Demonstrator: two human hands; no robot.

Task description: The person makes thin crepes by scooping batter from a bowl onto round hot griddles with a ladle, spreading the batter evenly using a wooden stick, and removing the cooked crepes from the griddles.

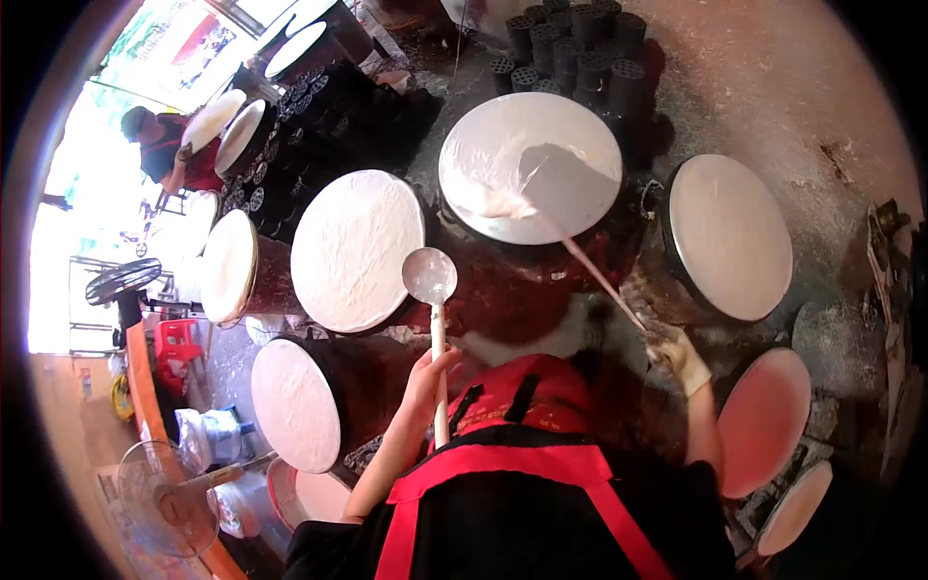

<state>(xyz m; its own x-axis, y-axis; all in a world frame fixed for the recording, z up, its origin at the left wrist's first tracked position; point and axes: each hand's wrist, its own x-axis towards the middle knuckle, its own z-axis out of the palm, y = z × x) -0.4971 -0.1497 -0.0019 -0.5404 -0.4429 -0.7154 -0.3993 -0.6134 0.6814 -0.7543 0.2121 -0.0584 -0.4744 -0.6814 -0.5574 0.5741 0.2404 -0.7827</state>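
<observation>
My left hand (425,379) is closed round the pale handle of a ladle (429,275), its round bowl pointing away from me. In a gloved grip, my right hand (674,356) holds a long thin stick (604,275). The stick's far end, blurred, reaches onto a large round griddle (483,126) in front of me. White batter (493,201) lies at that end. Part of the griddle's right side is a bare-looking grey patch. Left of it, a second round griddle (358,249) is covered with a white sheet, near the ladle's bowl.
More round griddles stand at the right (730,237), lower right (764,420) and lower left (295,406). Black perforated cylinders (570,48) are stacked beyond. Another person (159,140) holds a pale disc at upper left. A fan (169,498) stands at lower left.
</observation>
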